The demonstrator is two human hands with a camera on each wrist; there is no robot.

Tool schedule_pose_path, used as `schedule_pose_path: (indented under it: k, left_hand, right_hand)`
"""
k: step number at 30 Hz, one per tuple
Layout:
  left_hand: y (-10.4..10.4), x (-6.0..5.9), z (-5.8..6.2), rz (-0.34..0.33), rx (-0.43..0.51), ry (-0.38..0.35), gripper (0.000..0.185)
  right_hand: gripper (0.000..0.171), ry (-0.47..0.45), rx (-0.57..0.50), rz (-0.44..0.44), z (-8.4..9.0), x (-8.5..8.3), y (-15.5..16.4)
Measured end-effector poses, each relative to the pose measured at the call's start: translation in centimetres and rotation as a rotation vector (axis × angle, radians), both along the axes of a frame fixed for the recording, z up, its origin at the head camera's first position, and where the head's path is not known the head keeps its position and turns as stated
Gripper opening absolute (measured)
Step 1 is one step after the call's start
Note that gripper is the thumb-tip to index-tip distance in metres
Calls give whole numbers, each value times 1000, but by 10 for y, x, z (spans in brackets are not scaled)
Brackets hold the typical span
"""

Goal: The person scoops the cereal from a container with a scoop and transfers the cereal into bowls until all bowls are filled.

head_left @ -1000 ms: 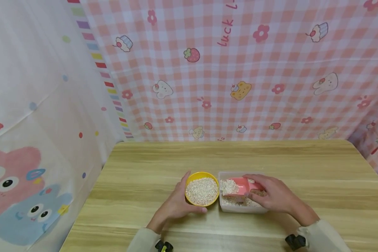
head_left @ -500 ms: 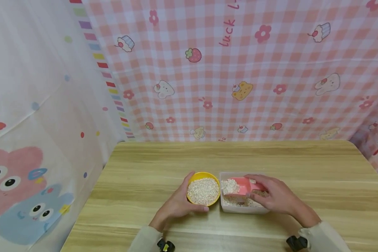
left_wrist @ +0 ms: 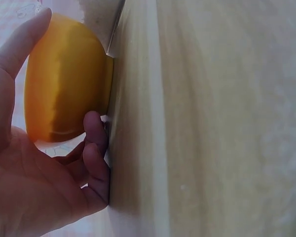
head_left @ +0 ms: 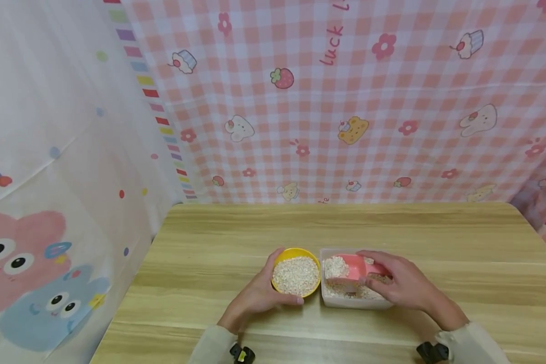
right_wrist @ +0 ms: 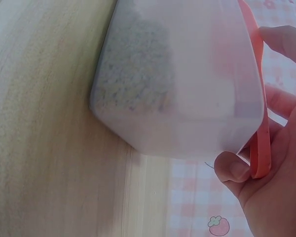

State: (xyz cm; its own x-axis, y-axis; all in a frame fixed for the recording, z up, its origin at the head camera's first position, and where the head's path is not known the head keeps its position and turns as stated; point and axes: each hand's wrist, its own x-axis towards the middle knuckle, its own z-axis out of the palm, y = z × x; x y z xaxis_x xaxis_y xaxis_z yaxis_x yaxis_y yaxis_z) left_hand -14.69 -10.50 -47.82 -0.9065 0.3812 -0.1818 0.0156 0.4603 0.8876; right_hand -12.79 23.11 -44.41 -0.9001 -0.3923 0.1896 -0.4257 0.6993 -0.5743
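Observation:
A yellow bowl (head_left: 297,273) full of pale grain sits on the wooden table (head_left: 236,237). My left hand (head_left: 255,296) cups its near left side, thumb and fingers curled round the wall; the left wrist view shows the bowl (left_wrist: 64,79) from the side in that hand (left_wrist: 44,163). Right beside it stands a clear plastic box (head_left: 355,301) of the same grain. My right hand (head_left: 402,285) holds a pink scoop (head_left: 352,267), heaped with grain, just above the box. In the right wrist view the box (right_wrist: 177,79) fills the frame and the scoop's pink edge (right_wrist: 260,148) shows by the thumb.
A pink checked cloth (head_left: 346,101) hangs behind the table and a white cartoon cloth (head_left: 50,202) hangs on the left. The table's left edge (head_left: 132,283) lies close to the bowl. Bare wood stretches to the back and right.
The scoop with its grain has lifted slightly and edged towards the bowl. The left hand keeps its hold on the bowl. The head view has shifted a little.

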Motion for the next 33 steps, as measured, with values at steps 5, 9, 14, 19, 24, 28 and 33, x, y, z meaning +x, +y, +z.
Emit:
schedule_pose_path:
  k: [5,9,14,19,24,28,33]
  left_hand:
    - [-1,1,0,-1,24,-46,121]
    - [-1,2,-1,0,39,-75,122]
    - [-1,0,1,13,45,-99,122]
    - [1,-6,5,11,31,-91,123]
    - [1,-9,5,-2,46,-76,123]
    - [0,-8,4,-1,60,-82,121]
    - [0,-4,3,11,47,-110,123]
  right_hand:
    - [51,3,-9,-4,-1,2,-1]
    - [50,24,-4,-6,-4,2,0]
    - [50,31,4,-24,0,1,1]
    - [51,55,4,-17,7,-3,5]
    - [51,75,7,1,10,-5,6]
    - [51,71,12,3,10,-4,5]
    - [51,72,-5,9,9,-1,6]
